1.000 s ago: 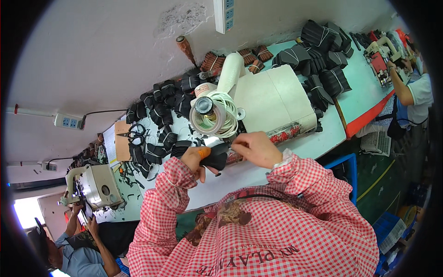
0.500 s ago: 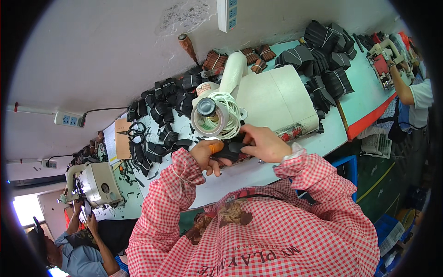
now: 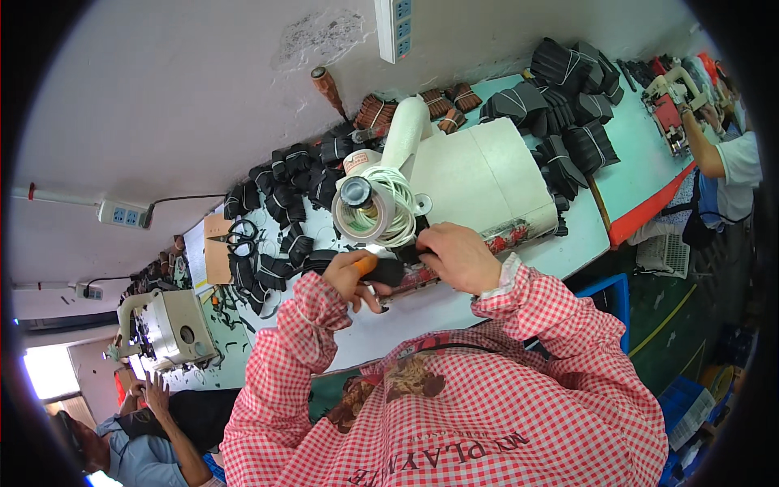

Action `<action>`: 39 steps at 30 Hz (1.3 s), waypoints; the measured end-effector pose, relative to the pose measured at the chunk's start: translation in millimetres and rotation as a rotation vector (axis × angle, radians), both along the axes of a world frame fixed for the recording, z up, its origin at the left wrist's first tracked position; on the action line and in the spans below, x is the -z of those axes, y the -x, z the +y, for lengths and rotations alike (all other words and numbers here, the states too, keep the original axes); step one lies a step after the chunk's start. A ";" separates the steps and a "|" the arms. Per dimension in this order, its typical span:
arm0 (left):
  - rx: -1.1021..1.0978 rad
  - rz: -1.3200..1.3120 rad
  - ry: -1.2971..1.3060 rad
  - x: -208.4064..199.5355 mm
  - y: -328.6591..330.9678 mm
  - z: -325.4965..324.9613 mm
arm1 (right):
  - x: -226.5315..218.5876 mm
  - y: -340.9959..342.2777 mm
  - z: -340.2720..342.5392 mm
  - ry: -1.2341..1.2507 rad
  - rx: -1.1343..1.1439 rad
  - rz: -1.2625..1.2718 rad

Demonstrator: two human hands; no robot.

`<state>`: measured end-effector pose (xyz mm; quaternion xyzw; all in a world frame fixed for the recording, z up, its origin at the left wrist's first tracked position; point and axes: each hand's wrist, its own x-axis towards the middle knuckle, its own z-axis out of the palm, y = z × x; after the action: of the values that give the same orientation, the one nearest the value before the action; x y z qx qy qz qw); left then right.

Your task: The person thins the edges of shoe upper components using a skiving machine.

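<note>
A cream-coloured tabletop machine (image 3: 479, 174) stands before me, its white arm topped by a ring and coiled white cord (image 3: 396, 195). At its front edge my left hand (image 3: 350, 280), with an orange cover on one finger, is closed around a flat, black, rounded piece (image 3: 387, 272). To its right, my right hand (image 3: 460, 257) has its fingers bent and pressed together against the dark working area below the coil. What those fingertips pinch, if anything, is hidden by the hand and shadow.
Bundles of black pieces (image 3: 284, 199) lie left of the machine, with black scissors (image 3: 242, 237) beside them. More tied black bundles (image 3: 560, 109) and brown bundles (image 3: 376, 111) sit behind. A blue crate (image 3: 613, 304) stands at right. Other people work at both sides.
My left hand has shifted slightly left with the black piece, away from my right hand. My right hand has moved a little left and its fingers have curled more.
</note>
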<state>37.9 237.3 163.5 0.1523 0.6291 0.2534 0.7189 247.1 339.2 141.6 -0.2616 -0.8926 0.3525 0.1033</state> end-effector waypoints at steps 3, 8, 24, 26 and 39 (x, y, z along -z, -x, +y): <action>-0.070 0.230 -0.082 7.7 -2.5 -10.6 | -2.0 -14.8 7.0 0.071 0.064 0.035; -0.048 0.020 -0.034 5.5 -16.1 7.1 | 3.1 -9.6 3.2 -0.054 -0.039 0.219; -0.001 0.071 -0.107 18.3 1.9 -8.5 | -3.3 -5.9 4.9 -0.003 -0.065 -0.127; -0.052 0.230 -0.219 22.2 -2.8 -15.0 | -11.7 -13.6 6.3 0.053 -0.060 -0.121; -0.046 0.082 -0.156 23.1 4.7 -14.8 | -10.0 -5.1 7.1 0.013 0.025 0.059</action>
<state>33.1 222.5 140.4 0.2037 0.6396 0.3117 0.6725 252.2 346.3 151.5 -0.2626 -0.8835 0.3646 0.1322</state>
